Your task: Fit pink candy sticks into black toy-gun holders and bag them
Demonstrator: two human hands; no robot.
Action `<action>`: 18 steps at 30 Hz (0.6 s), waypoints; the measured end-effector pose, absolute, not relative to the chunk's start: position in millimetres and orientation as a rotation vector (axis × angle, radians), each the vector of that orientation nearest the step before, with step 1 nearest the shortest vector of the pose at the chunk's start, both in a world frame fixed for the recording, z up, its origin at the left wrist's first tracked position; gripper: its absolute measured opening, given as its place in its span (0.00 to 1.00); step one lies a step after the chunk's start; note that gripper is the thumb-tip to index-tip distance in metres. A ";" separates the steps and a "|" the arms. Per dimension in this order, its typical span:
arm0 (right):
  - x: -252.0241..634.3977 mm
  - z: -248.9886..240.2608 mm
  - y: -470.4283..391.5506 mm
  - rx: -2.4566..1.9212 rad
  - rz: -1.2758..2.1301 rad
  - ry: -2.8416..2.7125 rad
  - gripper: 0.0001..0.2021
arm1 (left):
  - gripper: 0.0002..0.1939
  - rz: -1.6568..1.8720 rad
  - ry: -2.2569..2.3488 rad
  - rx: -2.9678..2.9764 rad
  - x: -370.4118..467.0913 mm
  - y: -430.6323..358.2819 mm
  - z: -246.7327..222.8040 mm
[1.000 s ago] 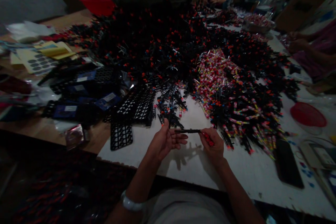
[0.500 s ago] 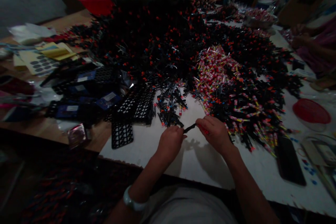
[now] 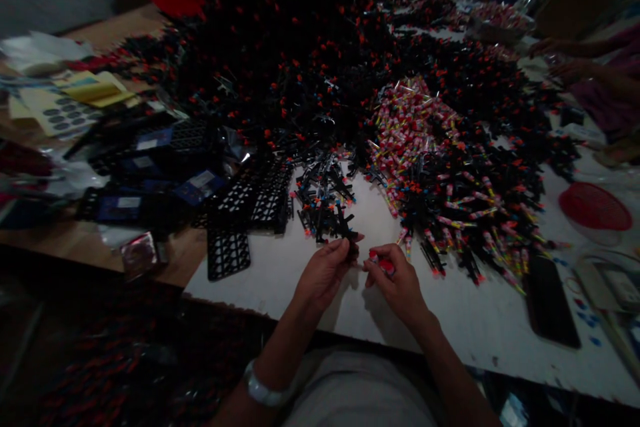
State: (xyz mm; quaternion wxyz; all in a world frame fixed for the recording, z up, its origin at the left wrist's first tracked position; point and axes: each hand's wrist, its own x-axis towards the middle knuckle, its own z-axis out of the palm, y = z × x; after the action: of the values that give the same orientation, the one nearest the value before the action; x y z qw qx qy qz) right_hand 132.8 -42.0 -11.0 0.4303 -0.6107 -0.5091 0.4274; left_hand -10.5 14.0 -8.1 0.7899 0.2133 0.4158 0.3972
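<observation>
Above the white tabletop (image 3: 465, 330), the left hand (image 3: 323, 275) grasps a black toy gun (image 3: 345, 221), seemingly to present it toward the right hand (image 3: 401, 285), which clutches small red pieces (image 3: 387, 267) together, probably so that none of them falls.

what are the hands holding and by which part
Left hand: a black toy gun, apparently by its near end. Right hand: small red pieces; which part is gripped cannot be told.

Black toy (image 3: 345, 224) part-hidden by left hand (image 3: 324, 273); right-edge purple clothing (image 3: 609, 107) cut off.
</observation>
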 end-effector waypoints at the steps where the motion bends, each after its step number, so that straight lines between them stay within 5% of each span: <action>1: 131.7 -10.5 -41.1 -1.511 1.071 -1.255 0.10 | 0.19 0.869 0.913 0.466 -8.9 13.7 -7.8; 18: 136.5 -7.7 -40.7 -1.624 0.892 -1.157 0.13 | 0.12 0.970 1.111 0.725 3.4 3.3 0.1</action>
State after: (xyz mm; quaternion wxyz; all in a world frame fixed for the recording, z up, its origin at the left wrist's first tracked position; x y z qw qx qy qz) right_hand 136.5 -40.7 -7.7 0.4605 -0.6599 -0.4702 0.3625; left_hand 3.4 3.3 0.1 0.6809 0.3231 0.4952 0.4321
